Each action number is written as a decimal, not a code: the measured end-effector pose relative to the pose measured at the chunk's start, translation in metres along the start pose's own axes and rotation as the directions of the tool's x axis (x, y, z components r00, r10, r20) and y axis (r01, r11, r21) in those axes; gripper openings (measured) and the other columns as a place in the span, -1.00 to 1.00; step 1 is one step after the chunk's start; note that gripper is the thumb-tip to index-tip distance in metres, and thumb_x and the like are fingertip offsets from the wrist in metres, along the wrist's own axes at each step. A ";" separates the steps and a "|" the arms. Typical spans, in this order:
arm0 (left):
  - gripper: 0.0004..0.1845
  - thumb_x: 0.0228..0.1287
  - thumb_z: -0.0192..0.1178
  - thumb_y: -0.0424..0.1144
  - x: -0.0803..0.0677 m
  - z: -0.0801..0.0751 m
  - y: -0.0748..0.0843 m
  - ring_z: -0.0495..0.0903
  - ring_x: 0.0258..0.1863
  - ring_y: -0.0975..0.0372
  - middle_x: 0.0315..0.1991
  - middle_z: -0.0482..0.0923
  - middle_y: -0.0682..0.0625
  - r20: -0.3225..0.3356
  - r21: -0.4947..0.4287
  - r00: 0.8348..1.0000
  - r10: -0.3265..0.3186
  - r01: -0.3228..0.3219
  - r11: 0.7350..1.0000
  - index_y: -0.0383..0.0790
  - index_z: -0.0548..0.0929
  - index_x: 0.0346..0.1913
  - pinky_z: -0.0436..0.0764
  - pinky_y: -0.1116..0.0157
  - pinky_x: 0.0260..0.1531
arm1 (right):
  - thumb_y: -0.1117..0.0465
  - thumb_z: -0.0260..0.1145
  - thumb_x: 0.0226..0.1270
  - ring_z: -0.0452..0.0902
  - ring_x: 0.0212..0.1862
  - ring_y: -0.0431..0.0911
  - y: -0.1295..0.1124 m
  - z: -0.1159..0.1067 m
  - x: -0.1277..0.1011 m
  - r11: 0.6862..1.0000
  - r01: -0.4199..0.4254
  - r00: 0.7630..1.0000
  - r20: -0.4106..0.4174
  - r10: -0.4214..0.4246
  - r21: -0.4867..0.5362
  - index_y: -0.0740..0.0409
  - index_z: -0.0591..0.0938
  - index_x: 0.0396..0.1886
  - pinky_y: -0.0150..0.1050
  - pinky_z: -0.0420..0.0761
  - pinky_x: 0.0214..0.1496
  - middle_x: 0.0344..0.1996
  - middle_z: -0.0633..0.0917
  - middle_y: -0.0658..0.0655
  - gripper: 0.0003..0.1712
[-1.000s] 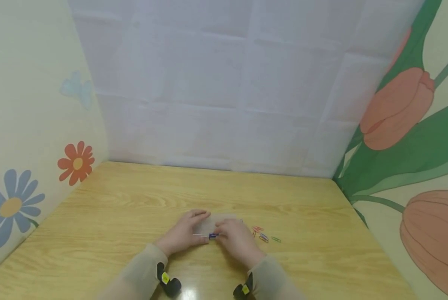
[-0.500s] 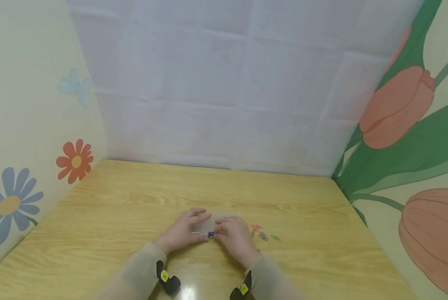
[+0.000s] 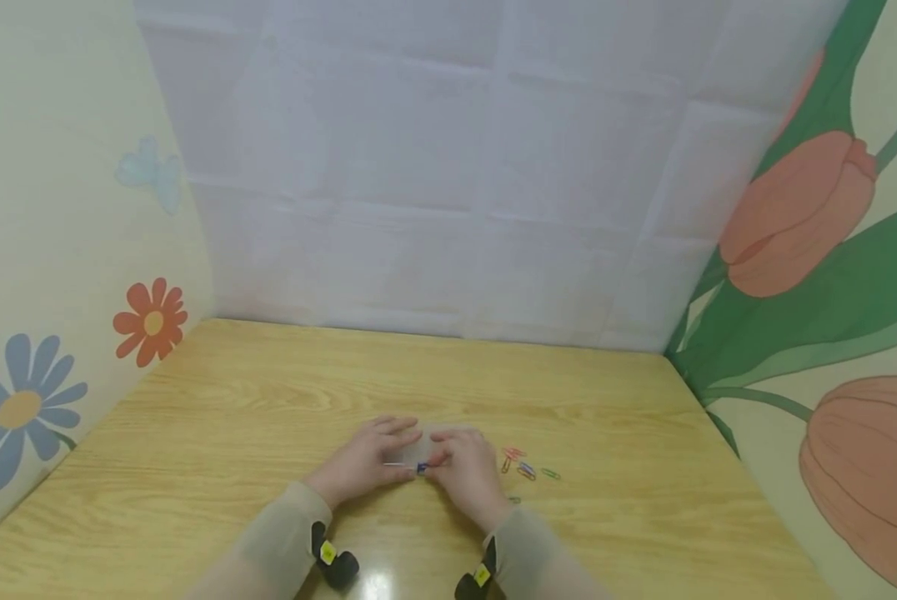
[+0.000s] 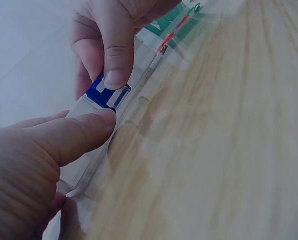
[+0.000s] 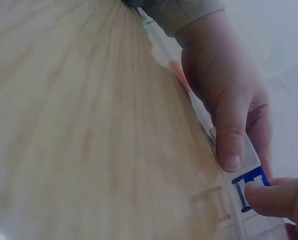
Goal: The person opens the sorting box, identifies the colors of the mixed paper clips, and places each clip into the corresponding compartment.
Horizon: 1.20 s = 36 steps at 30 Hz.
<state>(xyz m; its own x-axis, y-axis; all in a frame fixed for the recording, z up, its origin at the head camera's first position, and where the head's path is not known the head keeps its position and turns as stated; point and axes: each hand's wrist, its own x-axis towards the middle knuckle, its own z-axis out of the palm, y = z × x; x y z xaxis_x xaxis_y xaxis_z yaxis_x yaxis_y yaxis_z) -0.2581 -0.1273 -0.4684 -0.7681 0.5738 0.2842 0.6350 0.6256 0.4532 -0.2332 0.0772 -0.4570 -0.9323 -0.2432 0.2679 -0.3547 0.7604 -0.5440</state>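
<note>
A clear plastic box (image 3: pixel 413 452) with a blue latch (image 3: pixel 422 468) on its near side lies between my hands. My left hand (image 3: pixel 366 463) grips the box's left part, its thumb on the near edge beside the latch, as the left wrist view shows. The right hand (image 3: pixel 467 478) holds the box from the other side; its thumb presses on the blue latch (image 4: pixel 108 93) while its fingers bend over the lid. Both thumbs also show at the latch (image 5: pixel 249 189) in the right wrist view. The box's inside is mostly hidden by the hands.
Several paper clips, among them a red one (image 3: pixel 514 453), a blue one (image 3: pixel 527 471) and a green one (image 3: pixel 550 474), lie on the wooden table (image 3: pixel 643 467) right of the box. Another greenish clip (image 3: pixel 514 500) is beside the right wrist. A white cloth backdrop (image 3: pixel 448 208) rises behind.
The right hand and wrist have shifted slightly left, and a paper clip beside that wrist has come into view. The left hand stays nearly where it was on the box.
</note>
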 end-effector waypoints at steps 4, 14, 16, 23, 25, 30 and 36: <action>-0.35 0.15 0.35 0.00 0.000 0.001 -0.001 0.21 0.33 -0.22 0.36 0.34 -0.12 -0.008 -0.009 1.000 0.003 -0.004 1.000 -0.19 0.50 0.28 0.22 -0.22 0.26 | 0.14 0.56 -0.07 0.42 0.11 -0.09 0.002 0.002 0.001 0.999 -0.018 1.000 0.000 0.018 0.036 -0.15 0.70 -0.63 0.08 0.27 0.25 0.04 0.65 -0.14 -0.84; -0.36 0.17 0.34 -0.02 0.000 0.002 0.000 0.21 0.33 -0.22 0.36 0.33 -0.13 0.009 -0.014 1.000 -0.002 0.002 1.000 -0.21 0.50 0.29 0.22 -0.22 0.26 | 0.09 0.56 -0.06 0.40 0.11 -0.09 0.007 0.004 0.003 0.994 -0.036 0.999 0.022 0.034 0.102 -0.16 0.68 -0.65 0.09 0.23 0.25 0.08 0.63 -0.14 -0.82; -0.36 0.17 0.34 -0.02 0.000 0.002 -0.001 0.21 0.33 -0.22 0.36 0.33 -0.13 0.007 -0.021 1.000 -0.005 0.005 1.000 -0.21 0.50 0.29 0.22 -0.23 0.25 | 0.09 0.56 -0.06 0.40 0.12 -0.09 0.007 0.003 0.003 0.995 -0.031 0.999 0.029 0.028 0.099 -0.16 0.67 -0.65 0.09 0.23 0.26 0.09 0.63 -0.15 -0.82; -0.36 0.18 0.33 0.00 0.000 0.003 -0.002 0.20 0.33 -0.23 0.37 0.32 -0.12 0.002 -0.028 1.000 -0.017 0.017 0.999 -0.18 0.49 0.30 0.22 -0.25 0.24 | 0.07 0.57 -0.11 0.38 0.13 -0.06 0.007 -0.002 0.002 0.998 0.022 0.997 0.071 -0.026 0.060 -0.17 0.66 -0.69 0.09 0.23 0.24 0.16 0.59 -0.12 -0.79; -0.36 0.19 0.32 0.00 0.000 0.002 -0.002 0.20 0.33 -0.23 0.37 0.32 -0.12 0.002 -0.027 1.000 -0.018 0.018 0.999 -0.18 0.49 0.30 0.22 -0.25 0.24 | 0.06 0.58 -0.12 0.37 0.14 -0.05 0.006 -0.003 0.001 0.998 0.040 0.995 0.087 -0.044 0.044 -0.19 0.66 -0.71 0.11 0.24 0.24 0.18 0.57 -0.10 -0.79; -0.36 0.19 0.32 -0.01 0.000 0.000 -0.001 0.20 0.33 -0.24 0.37 0.31 -0.13 0.012 -0.033 1.000 -0.020 0.021 0.999 -0.20 0.48 0.30 0.21 -0.24 0.25 | 0.06 0.59 -0.16 0.35 0.19 -0.01 0.006 -0.004 -0.002 0.998 0.059 0.992 0.113 -0.059 0.007 -0.22 0.64 -0.70 0.14 0.23 0.25 0.23 0.54 -0.09 -0.77; -0.36 0.20 0.32 -0.01 0.000 0.000 -0.001 0.19 0.33 -0.23 0.38 0.31 -0.12 0.013 -0.028 1.000 -0.025 0.025 0.999 -0.20 0.48 0.30 0.21 -0.25 0.25 | 0.04 0.55 -0.10 0.32 0.24 0.00 0.003 -0.011 -0.004 0.994 0.102 0.983 0.160 -0.095 -0.037 -0.26 0.67 -0.63 0.13 0.19 0.30 0.28 0.49 -0.08 -0.84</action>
<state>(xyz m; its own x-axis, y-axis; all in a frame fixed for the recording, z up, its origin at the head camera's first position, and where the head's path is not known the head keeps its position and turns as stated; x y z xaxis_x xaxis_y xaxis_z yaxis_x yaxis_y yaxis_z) -0.2583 -0.1278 -0.4693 -0.7824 0.5652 0.2617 0.6130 0.6246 0.4838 -0.2296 0.0876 -0.4509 -0.8938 -0.4073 0.1875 -0.4449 0.7535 -0.4840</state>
